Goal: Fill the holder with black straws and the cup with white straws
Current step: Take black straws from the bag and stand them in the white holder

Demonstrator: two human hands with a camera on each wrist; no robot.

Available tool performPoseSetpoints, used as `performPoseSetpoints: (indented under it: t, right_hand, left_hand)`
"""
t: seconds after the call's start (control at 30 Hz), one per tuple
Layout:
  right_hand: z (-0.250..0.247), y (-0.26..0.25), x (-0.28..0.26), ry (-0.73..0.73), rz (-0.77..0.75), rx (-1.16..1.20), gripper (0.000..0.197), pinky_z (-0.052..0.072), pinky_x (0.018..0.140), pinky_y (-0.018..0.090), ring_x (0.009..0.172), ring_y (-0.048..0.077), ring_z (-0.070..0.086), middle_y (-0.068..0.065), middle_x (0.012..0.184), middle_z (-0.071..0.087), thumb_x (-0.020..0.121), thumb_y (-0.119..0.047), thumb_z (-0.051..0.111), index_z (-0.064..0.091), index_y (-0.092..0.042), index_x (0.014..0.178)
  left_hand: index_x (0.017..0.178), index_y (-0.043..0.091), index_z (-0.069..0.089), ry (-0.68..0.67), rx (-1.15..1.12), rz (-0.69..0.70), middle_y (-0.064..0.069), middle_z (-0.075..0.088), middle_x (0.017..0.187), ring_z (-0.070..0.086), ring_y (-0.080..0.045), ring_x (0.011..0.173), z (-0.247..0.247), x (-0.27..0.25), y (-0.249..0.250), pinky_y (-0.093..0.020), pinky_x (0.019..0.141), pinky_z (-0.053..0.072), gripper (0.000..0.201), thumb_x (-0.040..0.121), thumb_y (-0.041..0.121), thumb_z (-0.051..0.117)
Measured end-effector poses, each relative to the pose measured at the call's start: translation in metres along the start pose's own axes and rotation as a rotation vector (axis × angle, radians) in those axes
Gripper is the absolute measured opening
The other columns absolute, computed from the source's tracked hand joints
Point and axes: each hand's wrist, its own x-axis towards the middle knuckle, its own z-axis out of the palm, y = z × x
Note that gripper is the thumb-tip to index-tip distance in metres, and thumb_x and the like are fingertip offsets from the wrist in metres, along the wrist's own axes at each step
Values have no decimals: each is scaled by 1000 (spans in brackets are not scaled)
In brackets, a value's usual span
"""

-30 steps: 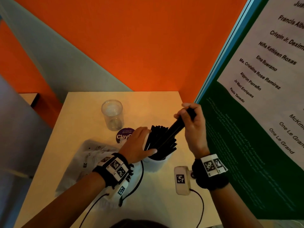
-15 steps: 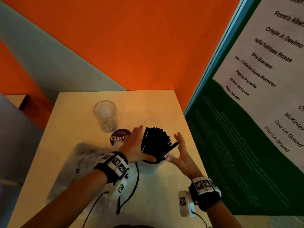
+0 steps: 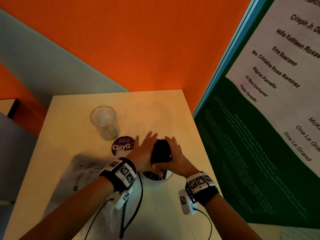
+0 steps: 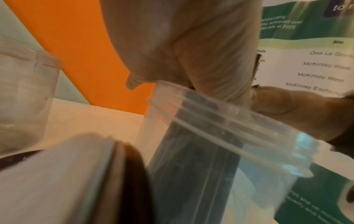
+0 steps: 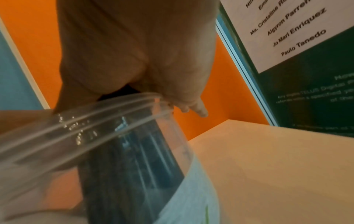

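Straws, the black straws (image 3: pixel 161 152), stand bunched between your two hands in the head view. Your left hand (image 3: pixel 144 154) presses flat against the bunch's left side with fingers straight, and your right hand (image 3: pixel 174 155) presses the right side the same way, so both are spread and neither curls around anything. Below your palms you can see the rim of the clear holder (image 3: pixel 156 176) that the bunch stands in, on the bench (image 3: pixel 69 135). An empty clear cup (image 3: pixel 105 122) stands well apart to the far left, with a round purple sticker (image 3: pixel 122 147) between it and your left hand. A crumpled plastic bag (image 3: pixel 83 172) lies near your left wrist.

From your left wrist, your left hand (image 4: pixel 191 45) lies against the top of the black straws (image 4: pixel 193 166), which run down inside the holder (image 4: pixel 249 136). The other hand (image 4: pixel 298 113) meets the bunch from the opposite side, and the cup (image 4: pixel 25 98) sits at the left edge.

From your right wrist, your right hand (image 5: pixel 134 50) rests open-fingered on the bunch above the holder (image 5: pixel 95 121), with the black straws (image 5: pixel 130 174) showing through its clear wall.
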Motion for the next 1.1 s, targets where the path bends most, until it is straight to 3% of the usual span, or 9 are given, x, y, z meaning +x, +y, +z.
performPoseSetpoints:
  t: [0.1,0.17,0.23,0.33,0.5,0.67,0.87,0.97,1.1]
  right_hand:
    - [4,-5,4,69,-3,174,100,29,116,44,144,17,22,-3,154,26,62,-63,76,27,-32,144]
    - [4,-10,4,123,-52,304,78,46,100,23,123,1,46,-18,131,47,61,-64,76,41,-43,128]
    - [2,-14,3,168,-93,378,60,43,85,5,109,-13,50,-32,116,50,64,-60,76,48,-48,116]
    - [-2,-10,3,143,-98,444,64,44,83,6,108,-11,53,-25,118,55,67,-53,78,48,-39,122]
    - [-1,-1,3,36,-85,418,80,46,98,18,121,1,51,-14,130,53,70,-42,81,39,-35,137]
    - [-3,-7,7,189,-81,456,41,50,76,12,93,-1,63,-17,100,66,75,-53,72,54,-38,108]
    - [-6,-7,11,198,-46,442,50,50,77,14,98,2,62,-13,104,65,72,-59,71,55,-36,113]
    - [-9,-6,11,149,-6,387,74,45,84,13,111,8,56,-10,118,57,68,-65,70,44,-36,130]
    - [-16,-10,4,160,-19,378,86,34,104,27,127,8,43,-9,135,48,66,-68,67,36,-35,139]
  left_hand:
    - [152,14,7,149,-215,54,-3,4,160,-11,-16,147,1,0,-6,-51,119,-4,116,69,62,72]
    - [149,16,21,255,-449,63,-6,21,156,15,-22,146,1,-1,-8,-45,120,12,100,72,51,74]
    - [143,21,33,294,-684,33,-1,41,145,42,-20,133,0,-2,-10,-38,111,35,89,68,52,71]
    - [142,26,32,237,-816,-20,2,51,132,55,-11,117,0,-2,-13,-31,97,49,87,71,45,79]
    - [149,30,20,140,-783,-4,3,42,141,45,-12,128,-1,0,-13,-27,103,44,94,76,31,79]
    - [150,26,24,193,-714,51,8,24,155,12,-2,143,-6,1,-6,-27,117,20,77,86,32,68]
    - [148,24,31,165,-834,-97,-1,49,141,46,-14,130,-8,-1,-13,-35,108,41,83,78,45,70]
    - [152,28,13,115,-859,-147,-1,41,147,43,-17,132,-6,-3,-18,-35,109,38,102,74,42,77]
    - [152,33,1,95,-884,-136,-3,32,154,34,-19,139,-8,-12,-23,-45,113,33,121,62,56,79]
